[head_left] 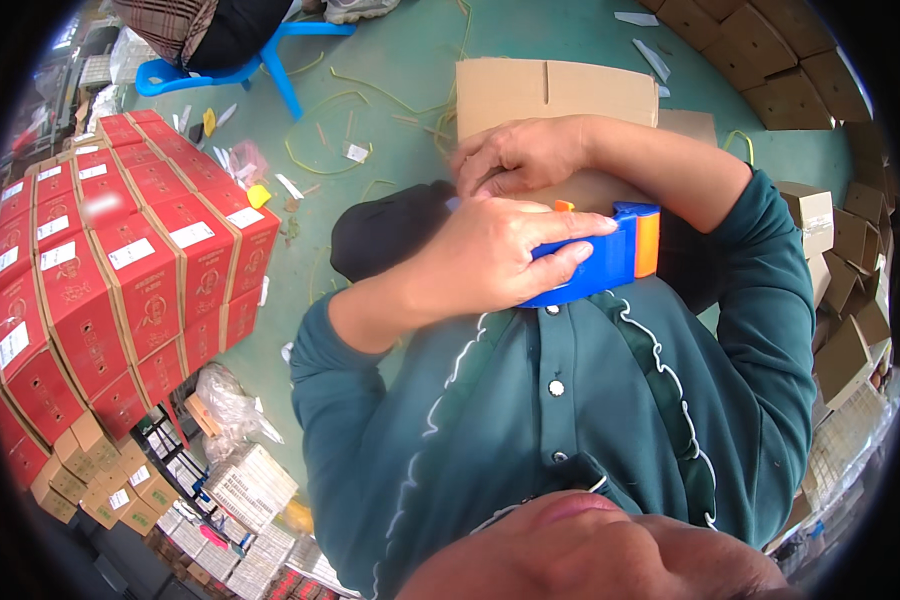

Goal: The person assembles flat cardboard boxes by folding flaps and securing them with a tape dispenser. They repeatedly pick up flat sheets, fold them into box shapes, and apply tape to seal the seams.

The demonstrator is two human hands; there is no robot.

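Note:
A brown cardboard box (500, 88) is in front of my body, partly hidden under my forearms and hands. My left hand (495, 245) is closed on a blue tape dispenser (595, 268) with orange parts, which lies close against my shirt. Two of its digits stretch along the dispenser's top. Just beyond it, my right hand (530, 155) reaches across from the right, over the box. Its fingers are curled down at the box's left side, and whatever they hold is hidden.
Red cartons (100, 270) with white labels are stacked at the left, above smaller brown boxes (95, 475). A person sits on a blue stool (240, 75) at the far left. Brown boxes (780, 75) line the right. Yellow strapping (355, 95) and scraps litter the green floor.

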